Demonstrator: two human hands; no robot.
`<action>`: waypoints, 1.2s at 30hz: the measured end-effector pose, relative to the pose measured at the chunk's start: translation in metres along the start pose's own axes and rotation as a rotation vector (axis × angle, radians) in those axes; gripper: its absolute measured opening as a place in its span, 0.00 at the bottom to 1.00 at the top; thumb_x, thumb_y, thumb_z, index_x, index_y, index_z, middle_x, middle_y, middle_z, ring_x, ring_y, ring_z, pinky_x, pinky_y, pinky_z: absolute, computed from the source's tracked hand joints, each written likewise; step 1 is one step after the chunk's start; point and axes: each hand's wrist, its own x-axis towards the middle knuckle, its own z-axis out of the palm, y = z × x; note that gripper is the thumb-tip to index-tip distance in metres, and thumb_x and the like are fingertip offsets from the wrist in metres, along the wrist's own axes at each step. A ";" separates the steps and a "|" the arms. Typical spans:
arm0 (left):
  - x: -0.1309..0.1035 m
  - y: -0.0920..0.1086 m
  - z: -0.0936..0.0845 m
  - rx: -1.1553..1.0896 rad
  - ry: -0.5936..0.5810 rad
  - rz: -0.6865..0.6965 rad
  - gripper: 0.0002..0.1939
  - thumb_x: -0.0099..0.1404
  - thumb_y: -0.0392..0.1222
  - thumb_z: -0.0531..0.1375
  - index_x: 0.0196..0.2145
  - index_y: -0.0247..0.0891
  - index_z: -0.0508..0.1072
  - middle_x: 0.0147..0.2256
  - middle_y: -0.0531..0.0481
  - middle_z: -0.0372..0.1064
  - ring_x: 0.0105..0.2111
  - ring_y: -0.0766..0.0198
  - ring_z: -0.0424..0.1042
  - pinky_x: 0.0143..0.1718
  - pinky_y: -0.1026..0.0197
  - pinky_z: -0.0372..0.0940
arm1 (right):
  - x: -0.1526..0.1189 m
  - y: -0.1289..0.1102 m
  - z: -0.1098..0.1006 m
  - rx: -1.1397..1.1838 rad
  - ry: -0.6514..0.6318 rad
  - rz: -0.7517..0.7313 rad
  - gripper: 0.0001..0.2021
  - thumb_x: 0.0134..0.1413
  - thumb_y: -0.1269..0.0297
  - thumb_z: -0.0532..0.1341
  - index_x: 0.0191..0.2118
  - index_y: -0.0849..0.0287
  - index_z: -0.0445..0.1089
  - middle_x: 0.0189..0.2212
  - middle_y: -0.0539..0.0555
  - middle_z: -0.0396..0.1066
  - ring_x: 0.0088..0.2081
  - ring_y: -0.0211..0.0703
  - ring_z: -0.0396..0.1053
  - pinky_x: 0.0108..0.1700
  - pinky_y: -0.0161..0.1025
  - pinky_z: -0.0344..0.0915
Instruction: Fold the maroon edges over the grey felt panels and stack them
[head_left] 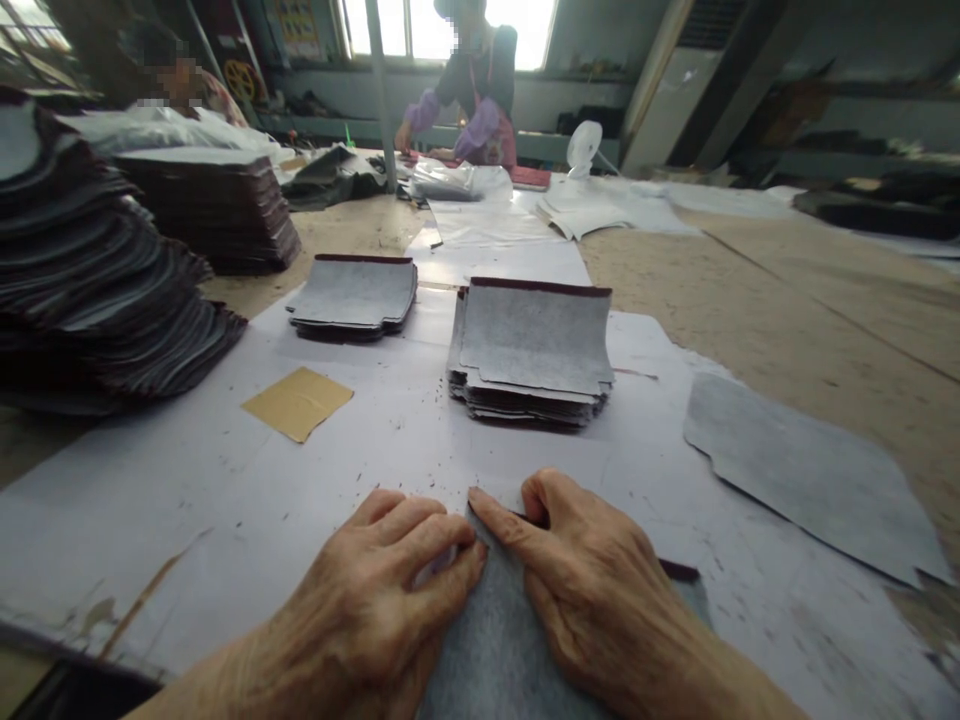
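A grey, fabric-backed piece of sheet material (495,640) lies at the near edge, under both hands. My left hand (397,580) pinches its left edge between thumb and fingers. My right hand (589,565) covers its upper right part, with the index finger stretched along the top edge to the corner and the other fingers curled in; a dark folded edge shows beneath them. Just ahead stands a stack of similar grey pieces (536,335) with dark top edges. To its left sits a smaller stack (356,290). A larger loose grey piece (810,470) lies at right.
White paper (360,400) covers the work table, with a tan square (300,403) on it. Tall stacks of dark sheets (97,270) rise at left. Farther back are plastic-wrapped items (461,180), a small white fan (585,148) and two other people, one standing (480,90).
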 end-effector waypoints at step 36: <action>-0.005 -0.002 -0.006 0.066 0.050 -0.049 0.18 0.64 0.36 0.50 0.52 0.39 0.63 0.47 0.42 0.60 0.44 0.61 0.65 0.42 0.61 0.66 | -0.008 -0.001 -0.013 0.035 0.120 0.250 0.02 0.47 0.74 0.58 0.30 0.62 0.66 0.31 0.54 0.65 0.35 0.43 0.60 0.37 0.41 0.57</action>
